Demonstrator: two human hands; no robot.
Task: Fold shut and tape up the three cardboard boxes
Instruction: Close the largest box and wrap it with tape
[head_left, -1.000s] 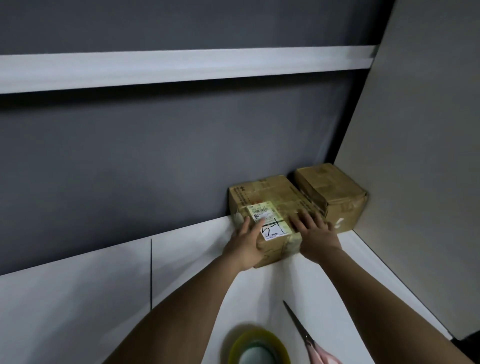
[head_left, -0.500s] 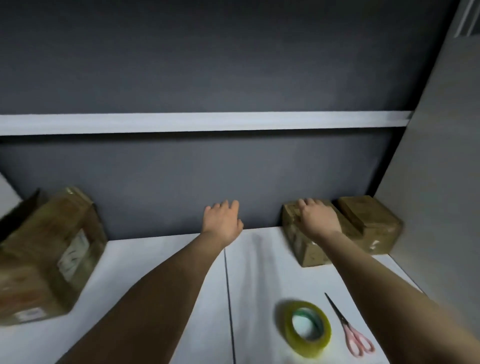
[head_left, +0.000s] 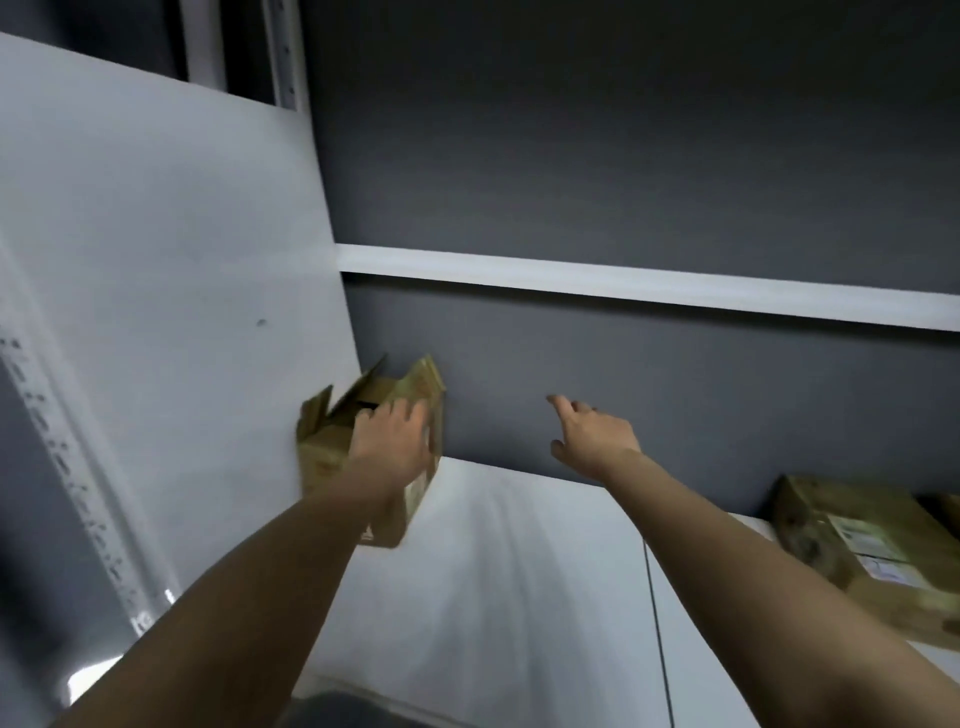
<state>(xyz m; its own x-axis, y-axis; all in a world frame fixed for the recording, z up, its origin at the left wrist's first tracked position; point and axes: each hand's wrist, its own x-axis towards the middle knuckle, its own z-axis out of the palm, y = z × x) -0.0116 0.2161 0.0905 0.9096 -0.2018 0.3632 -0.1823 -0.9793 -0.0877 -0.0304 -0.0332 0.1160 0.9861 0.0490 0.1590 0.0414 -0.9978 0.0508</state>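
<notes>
White bench (head_left: 519, 597) fills the lower centre of the frame, both bare forearms reaching across it. Lower right: taped cardboard box (head_left: 862, 545) with a label, blurred, lying on the bench. Left of centre: left hand (head_left: 392, 441) rests on the open cardboard box (head_left: 332, 441), whose flaps stand up; fingers hidden behind the hand, so grip cannot be told. Box sits against the white side panel (head_left: 182, 312). Centre: right hand (head_left: 592, 439) in the air, fingers spread, holding nothing. Grey back wall (head_left: 623, 156) beyond.
</notes>
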